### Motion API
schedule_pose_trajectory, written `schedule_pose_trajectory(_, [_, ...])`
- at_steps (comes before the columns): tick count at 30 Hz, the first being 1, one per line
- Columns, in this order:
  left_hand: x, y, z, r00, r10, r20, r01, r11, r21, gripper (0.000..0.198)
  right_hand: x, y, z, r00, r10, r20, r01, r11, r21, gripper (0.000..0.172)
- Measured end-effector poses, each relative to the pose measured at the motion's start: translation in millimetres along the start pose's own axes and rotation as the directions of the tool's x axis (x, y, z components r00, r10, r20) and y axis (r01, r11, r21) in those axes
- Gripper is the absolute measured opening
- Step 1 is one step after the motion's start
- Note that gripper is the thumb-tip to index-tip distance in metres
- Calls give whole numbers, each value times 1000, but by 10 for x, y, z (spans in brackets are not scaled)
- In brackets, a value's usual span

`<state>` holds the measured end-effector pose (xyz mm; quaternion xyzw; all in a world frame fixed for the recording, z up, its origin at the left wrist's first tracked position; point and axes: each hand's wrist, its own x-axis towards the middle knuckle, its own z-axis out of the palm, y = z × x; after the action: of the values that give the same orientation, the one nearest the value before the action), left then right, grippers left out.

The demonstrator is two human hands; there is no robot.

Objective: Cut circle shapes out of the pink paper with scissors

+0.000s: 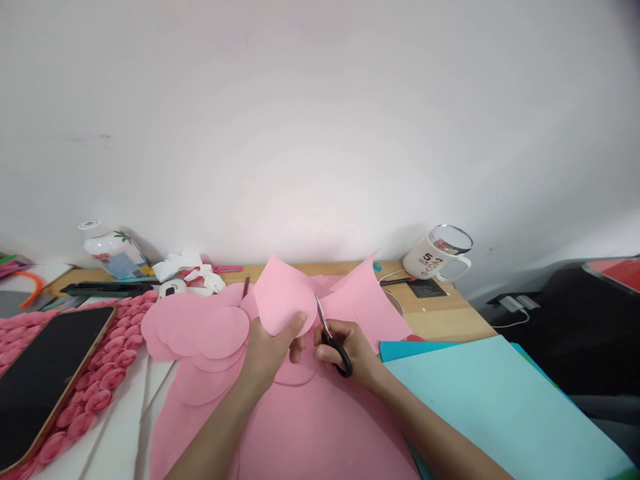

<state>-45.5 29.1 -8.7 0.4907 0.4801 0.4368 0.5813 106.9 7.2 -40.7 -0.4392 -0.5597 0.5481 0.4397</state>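
Head view. Pink paper (284, 297) stands raised above the desk, over loose pink discs (223, 331); the left hand (269, 348) pinches its lower edge, thumb in front. The right hand (354, 345) curls around the handles of the scissors (323, 318), whose blades lie at the paper's right edge. The sheet appears light, flexible and easily creased; a gentle grip near the margin, clear of the blades, suits it. The scissors, rigid, are best held by the handles.

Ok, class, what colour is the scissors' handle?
The handle is black; it shows best in the head view.
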Motion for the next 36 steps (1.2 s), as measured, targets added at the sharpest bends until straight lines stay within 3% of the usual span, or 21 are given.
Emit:
schedule_pose_trajectory(3, [-7,16,3,1000,1,-26,0,999,53,38,7,-7,-3,1000,0,-5,0,1000,3,32])
schedule_pose_trajectory(9, [-36,76,33,998,-52,21,49,991,124,40,25,-16,-27,995,-97,23,96,993,62,38])
schedule_pose_trajectory(36, [-10,33,18,998,-59,-2,59,989,138,35,22,-13,-36,997,-74,8,74,997,23,36])
